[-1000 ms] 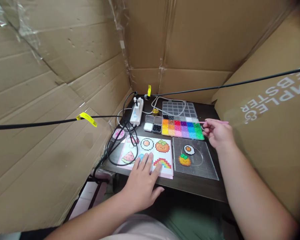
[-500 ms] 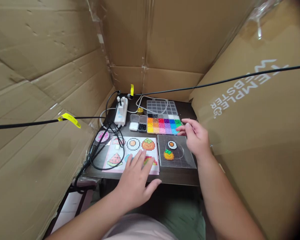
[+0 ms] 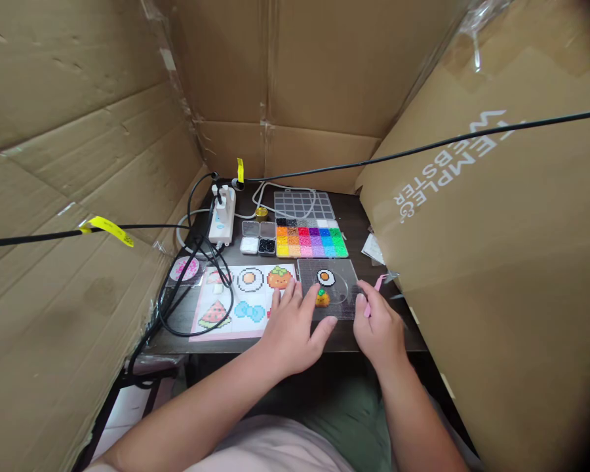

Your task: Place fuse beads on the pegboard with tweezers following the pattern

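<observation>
Pink tweezers (image 3: 379,284) are sitting clamped in the right hand (image 3: 381,329) beside the clear board (image 3: 344,309). The left hand (image 3: 295,329), fingers apart, is resting close to the bead fruit (image 3: 323,299) lying there; a careless brush could be knocking it askew.

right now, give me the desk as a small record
left hand: spread over pink-edged white paper pattern sheet and clear square plastic pegboard
right hand: holding a slim pink tool by the pegboard's right edge
on pegboard: white egg bead piece, orange green-topped bead piece
behind pegboard: multicoloured beads in a compartment tray
left of tray: white beads, black beads in small clear lidded boxes
</observation>
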Action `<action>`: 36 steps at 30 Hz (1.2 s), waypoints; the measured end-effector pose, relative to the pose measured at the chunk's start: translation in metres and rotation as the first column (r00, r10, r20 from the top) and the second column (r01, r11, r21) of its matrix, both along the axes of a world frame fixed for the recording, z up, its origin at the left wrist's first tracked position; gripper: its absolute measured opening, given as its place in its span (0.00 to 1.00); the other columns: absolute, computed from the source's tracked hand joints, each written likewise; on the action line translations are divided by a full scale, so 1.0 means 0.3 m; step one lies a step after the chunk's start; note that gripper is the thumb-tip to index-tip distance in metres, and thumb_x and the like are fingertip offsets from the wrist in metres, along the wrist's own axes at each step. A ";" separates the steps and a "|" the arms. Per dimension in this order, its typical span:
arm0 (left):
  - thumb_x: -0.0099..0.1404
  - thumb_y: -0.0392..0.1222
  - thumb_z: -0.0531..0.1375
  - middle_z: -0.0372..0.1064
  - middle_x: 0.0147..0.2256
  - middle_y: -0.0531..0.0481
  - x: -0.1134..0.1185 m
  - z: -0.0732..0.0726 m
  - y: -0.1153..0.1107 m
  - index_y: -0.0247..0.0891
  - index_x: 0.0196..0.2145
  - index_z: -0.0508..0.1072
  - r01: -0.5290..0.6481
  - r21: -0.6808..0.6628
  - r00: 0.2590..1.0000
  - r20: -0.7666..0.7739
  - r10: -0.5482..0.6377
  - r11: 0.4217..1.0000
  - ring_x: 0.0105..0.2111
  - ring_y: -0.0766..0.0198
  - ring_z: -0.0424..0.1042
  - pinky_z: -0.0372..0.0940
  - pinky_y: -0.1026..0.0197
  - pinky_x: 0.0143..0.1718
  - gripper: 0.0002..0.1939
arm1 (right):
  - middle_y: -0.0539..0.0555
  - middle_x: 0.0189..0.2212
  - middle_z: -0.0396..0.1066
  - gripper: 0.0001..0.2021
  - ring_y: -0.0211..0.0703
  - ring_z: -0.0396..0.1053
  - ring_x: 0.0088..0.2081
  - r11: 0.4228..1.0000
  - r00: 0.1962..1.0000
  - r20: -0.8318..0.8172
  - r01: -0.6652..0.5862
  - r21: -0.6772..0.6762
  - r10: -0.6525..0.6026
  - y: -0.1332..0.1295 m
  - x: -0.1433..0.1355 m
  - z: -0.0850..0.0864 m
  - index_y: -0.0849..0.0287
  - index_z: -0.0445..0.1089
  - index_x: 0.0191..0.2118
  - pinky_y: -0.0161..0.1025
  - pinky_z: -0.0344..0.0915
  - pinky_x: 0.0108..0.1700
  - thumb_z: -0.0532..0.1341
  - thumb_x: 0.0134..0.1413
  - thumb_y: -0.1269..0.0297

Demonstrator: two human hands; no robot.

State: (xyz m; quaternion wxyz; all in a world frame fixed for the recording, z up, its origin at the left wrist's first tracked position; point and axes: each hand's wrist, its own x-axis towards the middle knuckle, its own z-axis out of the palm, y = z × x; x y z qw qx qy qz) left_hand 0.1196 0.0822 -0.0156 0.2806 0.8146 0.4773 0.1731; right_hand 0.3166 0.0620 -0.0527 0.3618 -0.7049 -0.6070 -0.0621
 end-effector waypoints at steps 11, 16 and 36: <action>0.73 0.55 0.48 0.59 0.65 0.33 0.027 0.009 -0.031 0.37 0.63 0.63 -0.028 -0.055 0.991 0.133 0.036 0.998 0.71 0.43 0.46 0.46 0.34 0.68 0.28 | 0.64 0.47 0.79 0.18 0.55 0.77 0.50 0.997 0.941 -0.336 0.063 0.040 -0.046 -0.031 -0.018 -0.004 0.60 0.72 0.53 0.52 0.71 0.54 0.56 0.63 0.57; 0.73 0.55 0.48 0.58 0.66 0.32 0.020 0.009 -0.059 0.36 0.63 0.63 0.013 -0.079 0.986 0.168 0.000 0.997 0.72 0.45 0.42 0.46 0.36 0.69 0.29 | 0.67 0.47 0.78 0.20 0.55 0.77 0.50 0.989 0.904 -0.428 0.077 0.123 -0.017 -0.041 -0.020 -0.021 0.63 0.71 0.54 0.56 0.68 0.57 0.58 0.63 0.57; 0.74 0.56 0.48 0.43 0.72 0.42 -0.209 0.039 -0.119 0.43 0.64 0.62 -0.092 -0.168 0.931 0.335 0.145 0.981 0.73 0.48 0.37 0.42 0.36 0.70 0.26 | 0.61 0.51 0.76 0.16 0.52 0.76 0.52 0.975 0.811 -0.550 -0.103 0.199 0.198 -0.093 -0.217 0.045 0.56 0.71 0.55 0.52 0.73 0.57 0.60 0.63 0.65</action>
